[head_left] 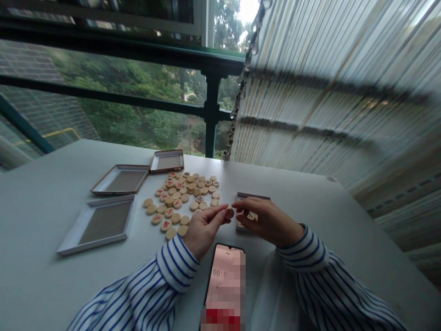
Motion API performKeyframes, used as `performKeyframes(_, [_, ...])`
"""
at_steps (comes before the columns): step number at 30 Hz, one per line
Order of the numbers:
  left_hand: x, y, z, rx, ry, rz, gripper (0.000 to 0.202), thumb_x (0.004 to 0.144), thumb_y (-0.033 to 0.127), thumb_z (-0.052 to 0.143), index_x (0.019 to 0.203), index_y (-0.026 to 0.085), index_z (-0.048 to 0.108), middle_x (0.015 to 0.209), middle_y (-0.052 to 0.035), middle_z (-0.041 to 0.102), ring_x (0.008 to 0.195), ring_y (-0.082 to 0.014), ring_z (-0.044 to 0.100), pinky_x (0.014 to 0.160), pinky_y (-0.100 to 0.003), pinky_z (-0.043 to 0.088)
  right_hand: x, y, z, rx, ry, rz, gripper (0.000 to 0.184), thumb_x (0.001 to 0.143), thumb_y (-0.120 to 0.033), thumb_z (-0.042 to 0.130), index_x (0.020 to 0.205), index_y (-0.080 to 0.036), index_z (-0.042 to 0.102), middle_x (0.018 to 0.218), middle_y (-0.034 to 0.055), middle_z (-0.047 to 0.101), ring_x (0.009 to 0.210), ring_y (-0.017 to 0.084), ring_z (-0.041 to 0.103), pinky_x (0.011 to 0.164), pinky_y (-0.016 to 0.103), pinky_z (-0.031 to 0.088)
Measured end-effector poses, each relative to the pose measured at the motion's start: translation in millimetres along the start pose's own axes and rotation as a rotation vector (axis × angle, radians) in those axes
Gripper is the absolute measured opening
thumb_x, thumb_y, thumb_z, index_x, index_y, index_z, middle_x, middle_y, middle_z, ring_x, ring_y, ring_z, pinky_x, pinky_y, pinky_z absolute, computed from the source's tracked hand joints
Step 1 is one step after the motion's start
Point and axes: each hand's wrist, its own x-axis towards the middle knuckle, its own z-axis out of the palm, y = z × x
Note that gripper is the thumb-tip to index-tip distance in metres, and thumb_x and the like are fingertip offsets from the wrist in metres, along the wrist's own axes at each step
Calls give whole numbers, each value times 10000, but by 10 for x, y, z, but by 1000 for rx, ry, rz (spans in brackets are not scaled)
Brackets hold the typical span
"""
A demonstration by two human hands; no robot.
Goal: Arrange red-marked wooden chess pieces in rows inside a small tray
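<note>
Between the thumb and fingers of my left hand [209, 225] is a round wooden Chinese chess piece [229, 213], its marked face partly showing. My right hand [268, 218] hovers over a small grey box tray [244, 195], fingers bent and apart. Its fingertips come close to the held piece; I cannot tell whether they touch it. A piece with dark marks [251, 215] shows in the gap between right thumb and fingers, seemingly lying in the tray. Many loose chess pieces [185, 198], some face up with red or black characters, are spread left of my hands.
A phone [227, 276] showing a timer lies in front of me. Shallow box parts stand at the left: a large tray [129, 216], a brown-edged lid [98, 190] and a smaller one [182, 161]. A string curtain [292, 92] hangs behind the white table [31, 207].
</note>
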Motion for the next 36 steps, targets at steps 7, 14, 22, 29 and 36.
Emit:
performKeyframes(7, [-16,-13,29,-37,-35,-5,357,667,308,687,961,111,636,827,-76,699,706,-163,653,727,-322,531,0,-2,1,-70,-33,-44,230,802,-205,516,1026,-187,570,848,42,619,713,112,560,646,236,435])
performKeyframes(14, [-5,-40,19,-12,-63,31,233,693,298,667,832,113,636,762,-53,690,706,-152,646,709,-289,527,17,-53,-2,-133,-35,-46,161,814,-260,525,942,-191,594,801,39,617,719,118,550,632,224,413])
performKeyframes(22, [-22,-21,48,0,-57,-5,282,675,306,677,867,102,644,792,-75,696,740,-176,651,749,-323,523,16,-31,-5,-163,-13,-60,131,804,-268,534,886,-193,603,814,37,634,731,125,556,650,239,406])
performKeyframes(29, [-39,-102,-5,364,-57,204,259,729,261,610,968,165,639,946,-74,675,861,-184,635,812,-317,501,-15,50,-141,-187,13,-13,148,780,-270,553,887,-190,617,804,38,639,727,126,565,668,252,419])
performKeyframes(36, [-53,-163,-20,901,-197,604,233,793,166,490,955,160,657,1006,-114,632,951,-196,589,858,-327,478,-55,169,-290,-282,0,85,171,771,-290,549,893,-193,619,828,39,640,727,138,568,677,264,426])
